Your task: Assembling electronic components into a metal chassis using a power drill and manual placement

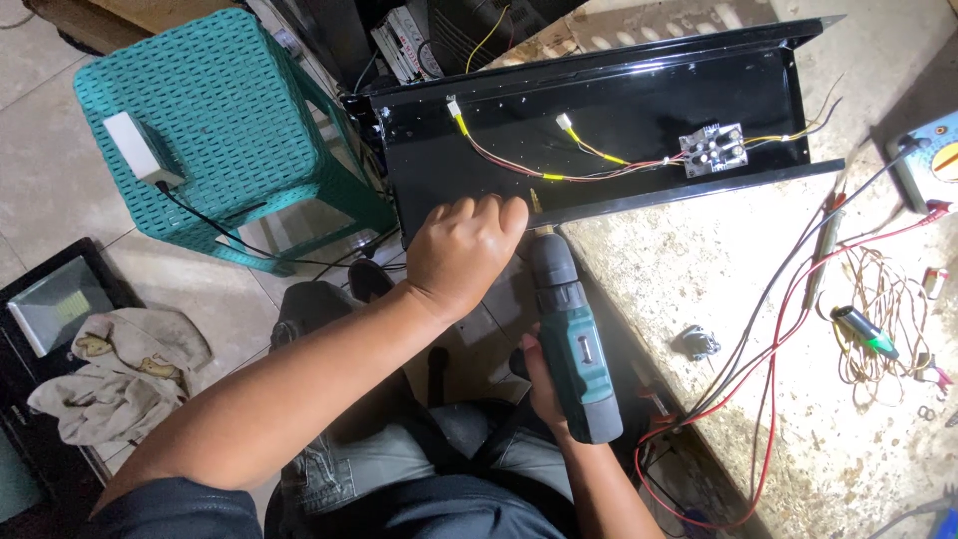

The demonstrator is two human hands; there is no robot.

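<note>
Head view: left hand (pixel 464 255) steadies black sheet-metal chassis (pixel 599 130); right hand (pixel 544 384) grips green-black cordless drill (pixel 571 334), bit apparently entering its edge; wiring already fitted.

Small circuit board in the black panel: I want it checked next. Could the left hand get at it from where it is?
Probably yes: the circuit board lies uncovered in the open black panel, and the left hand rests on that panel's near edge, with only loose wires between.

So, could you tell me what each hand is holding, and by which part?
The right hand grips the green cordless drill by its handle. The left hand rests on the near edge of the black metal chassis, steadying it.
</note>
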